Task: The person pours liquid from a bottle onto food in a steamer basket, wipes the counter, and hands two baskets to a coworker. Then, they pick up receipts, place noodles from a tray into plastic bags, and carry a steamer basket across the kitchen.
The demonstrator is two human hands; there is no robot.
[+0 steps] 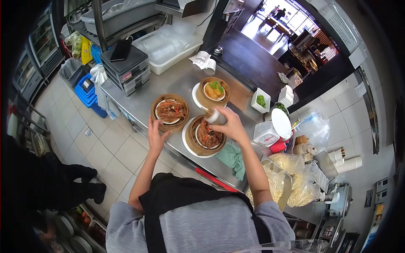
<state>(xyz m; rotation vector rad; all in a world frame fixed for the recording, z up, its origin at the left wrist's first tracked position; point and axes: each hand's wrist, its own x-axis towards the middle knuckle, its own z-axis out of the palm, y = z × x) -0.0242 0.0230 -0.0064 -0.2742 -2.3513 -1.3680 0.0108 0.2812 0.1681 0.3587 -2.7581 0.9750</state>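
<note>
The steel bench (141, 103) left little slack at its front edge. There a white plate (185, 137) carried the near steamer (193, 141), so a bump toward the person might have tipped both off. The left steamer (175, 127) stood at that edge too, nearer the left corner; the far steamer (206, 103), farther back, looked safer. The left hand (155, 137), fingers and thumb spread, touched or just neared the left steamer's wall; a careless push there could have made it slide. The right hand (233, 124) pinched a small container (217, 117) tilted above the near steamer: too steep a tilt might have overpoured, a slack pinch dropped it.
</note>
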